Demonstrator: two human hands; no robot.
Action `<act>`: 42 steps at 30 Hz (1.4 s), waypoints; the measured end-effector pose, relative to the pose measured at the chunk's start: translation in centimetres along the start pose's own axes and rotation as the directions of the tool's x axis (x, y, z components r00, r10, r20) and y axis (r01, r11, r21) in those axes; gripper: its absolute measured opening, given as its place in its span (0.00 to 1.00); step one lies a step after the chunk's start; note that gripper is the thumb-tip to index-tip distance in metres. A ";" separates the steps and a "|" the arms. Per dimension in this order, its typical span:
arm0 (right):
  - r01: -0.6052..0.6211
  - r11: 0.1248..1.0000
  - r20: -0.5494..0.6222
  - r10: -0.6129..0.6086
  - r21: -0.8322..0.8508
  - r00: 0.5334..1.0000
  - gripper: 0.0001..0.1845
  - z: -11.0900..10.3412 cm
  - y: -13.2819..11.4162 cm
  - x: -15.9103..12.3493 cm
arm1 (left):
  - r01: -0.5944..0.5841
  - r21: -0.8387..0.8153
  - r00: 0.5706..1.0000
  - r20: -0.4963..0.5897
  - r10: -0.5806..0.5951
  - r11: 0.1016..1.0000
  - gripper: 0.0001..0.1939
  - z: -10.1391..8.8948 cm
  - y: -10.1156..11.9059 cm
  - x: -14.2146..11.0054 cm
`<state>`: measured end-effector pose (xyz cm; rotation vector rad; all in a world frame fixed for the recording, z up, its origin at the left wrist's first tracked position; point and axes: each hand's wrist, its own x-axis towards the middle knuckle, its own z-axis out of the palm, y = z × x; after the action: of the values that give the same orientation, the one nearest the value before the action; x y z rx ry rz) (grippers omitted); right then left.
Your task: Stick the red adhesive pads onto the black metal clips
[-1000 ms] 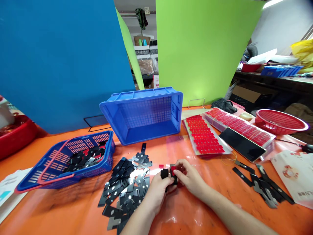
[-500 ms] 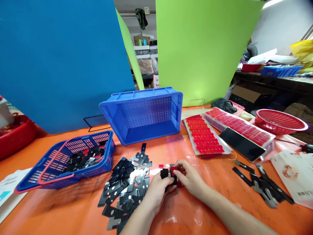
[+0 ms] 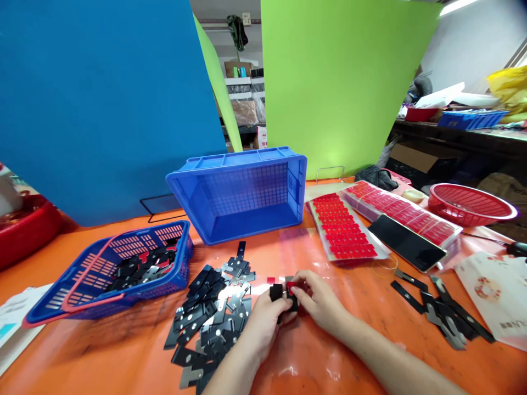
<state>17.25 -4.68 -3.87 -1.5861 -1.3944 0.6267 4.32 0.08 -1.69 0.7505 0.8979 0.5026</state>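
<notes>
My left hand (image 3: 263,321) is closed around a small flat black metal piece (image 3: 293,307). A dark block-like shape (image 3: 276,291) shows at its fingers; I cannot tell whether it is another piece or a finger cover. The fingertips of my right hand (image 3: 319,299) pinch a small red adhesive tab (image 3: 290,287) against the upper part of the black piece. Just beyond my hands a small red square (image 3: 270,280) lies on the orange tabletop. To the left of my left hand spreads a loose pile of black metal pieces (image 3: 206,318), several with silvery spots.
A blue basket (image 3: 187,258) at left holds more black pieces. Behind the pile a blue crate (image 3: 236,159) lies on its side. At right are sheets of red tabs (image 3: 343,230), a phone (image 3: 407,243), loose metal strips (image 3: 447,312), a red sieve (image 3: 473,204) and a paper bag (image 3: 498,296).
The view has shifted very slightly. Both hands stay in nearly the same place, still on the black piece and the red tab.
</notes>
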 end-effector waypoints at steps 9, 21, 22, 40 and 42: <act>0.061 0.995 -0.006 -0.061 -0.080 0.998 0.07 -0.1 0.1 -0.2 | 0.025 -0.028 1.000 0.014 -0.024 0.999 0.10 -0.4 -0.2 0.4; 0.261 0.927 0.080 -0.249 -0.269 0.965 0.09 -0.5 -0.1 -0.3 | -0.004 -0.027 0.999 0.036 0.005 1.000 0.08 -0.5 -0.3 0.5; 0.252 0.934 0.072 -0.242 -0.252 0.968 0.10 -0.5 -0.1 -0.3 | 0.000 -0.028 1.000 0.024 0.001 1.000 0.08 -0.4 -0.3 0.5; 0.195 0.975 -0.029 -0.199 -0.110 0.980 0.11 -0.6 -1.2 -0.4 | -0.124 0.115 0.990 -0.050 0.131 0.986 0.15 1.1 -0.3 0.0; 0.161 0.984 -0.090 -0.167 -0.071 0.982 0.08 -0.5 -1.1 -0.2 | -0.129 0.112 0.991 -0.023 0.133 0.985 0.16 1.2 -0.3 -0.1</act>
<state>17.09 -5.10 -2.70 -1.5115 -1.4677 0.4061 5.28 -0.60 -1.40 0.9090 0.9137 0.5850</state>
